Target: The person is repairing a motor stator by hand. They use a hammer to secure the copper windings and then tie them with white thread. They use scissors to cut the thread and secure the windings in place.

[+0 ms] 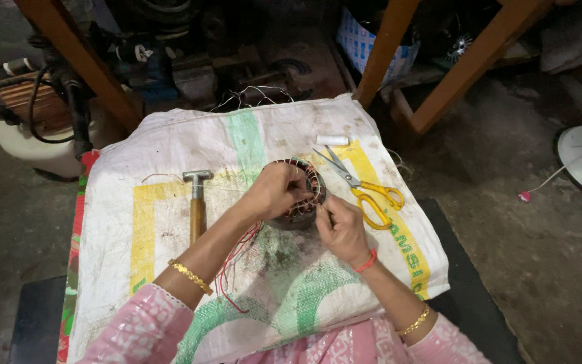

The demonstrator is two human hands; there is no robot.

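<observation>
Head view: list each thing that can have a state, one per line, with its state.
Round copper-wound motor stator: lying on the sack, gripped by both hands.
Yellow-handled scissors: blades open, lying flat, untouched.
Wooden-handled hammer: lying flat, untouched.
Left hand: closed on stator rim.
Right hand: pinching at the windings.

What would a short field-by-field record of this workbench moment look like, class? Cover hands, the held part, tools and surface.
Left hand: left hand grips the top of the motor stator
Right hand: right hand pinches at the stator's near rim
Held part: round stator with copper windings; red wires trail from it
Tools: hammer lying left of the hands; yellow-handled scissors lying to the right
Small item: white spool near the far edge
Surface: woven sack, white with yellow and green print
</observation>
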